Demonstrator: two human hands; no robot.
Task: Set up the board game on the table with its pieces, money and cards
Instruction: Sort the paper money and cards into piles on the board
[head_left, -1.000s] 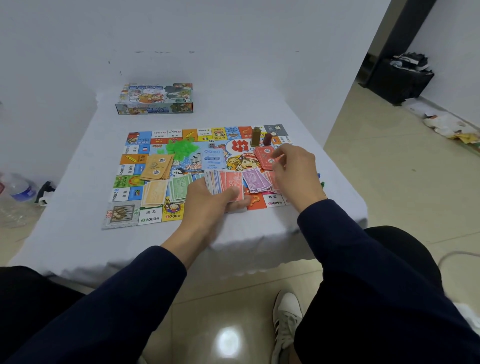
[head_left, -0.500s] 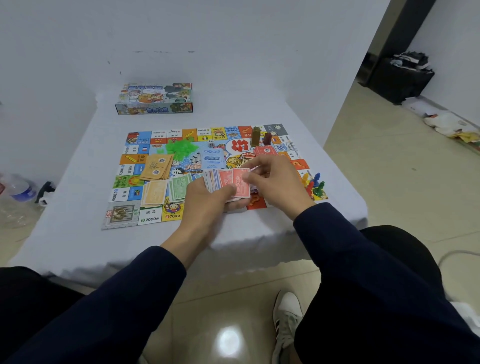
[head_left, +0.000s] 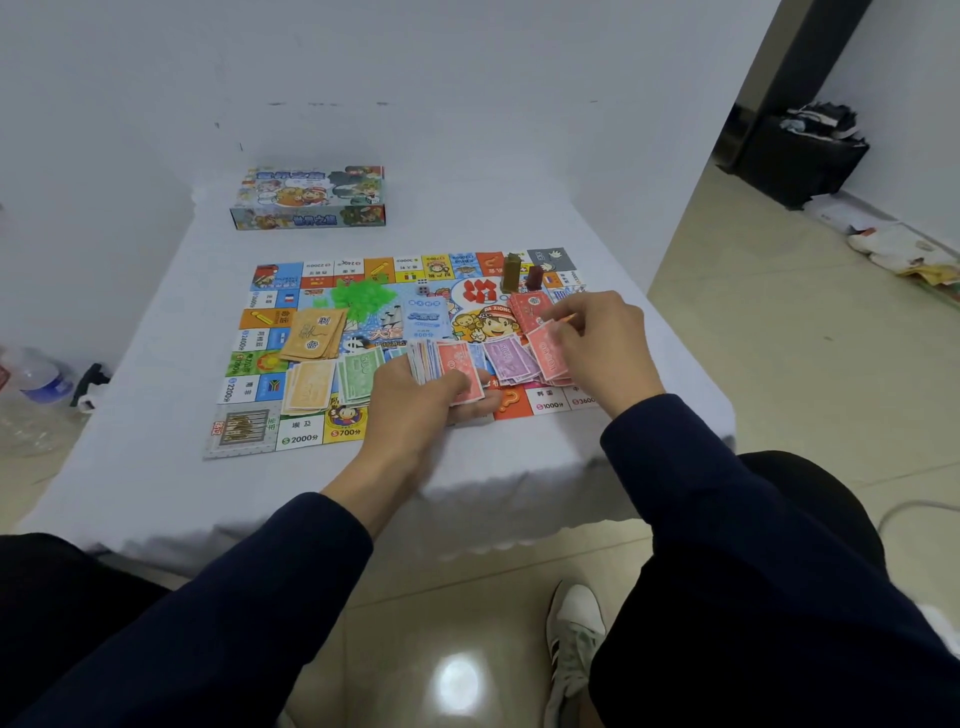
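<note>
The colourful game board (head_left: 311, 431) lies flat on the white table (head_left: 156, 467). My left hand (head_left: 415, 400) grips a fanned stack of paper money (head_left: 441, 364) above the board's near edge. My right hand (head_left: 597, 338) pinches a red note (head_left: 545, 348) over a red pile on the board's right side. A purple pile (head_left: 506, 356), a green pile (head_left: 358, 374) and an orange pile (head_left: 306, 387) lie in a row. Tan cards (head_left: 314, 335), red cards (head_left: 527, 309), green houses (head_left: 363, 296), a die (head_left: 422, 288) and two upright blocks (head_left: 511, 273) sit further back.
The game box (head_left: 309, 197) stands at the table's far side. A plastic bottle (head_left: 36, 379) lies on the floor at the left. A dark bin (head_left: 800, 156) and papers are on the floor at the far right. My knees and one shoe (head_left: 571, 639) are below the table.
My right hand took a red note from the stack in my left hand and carried it right, down to the red pile. The left hand stayed in place with the stack.
</note>
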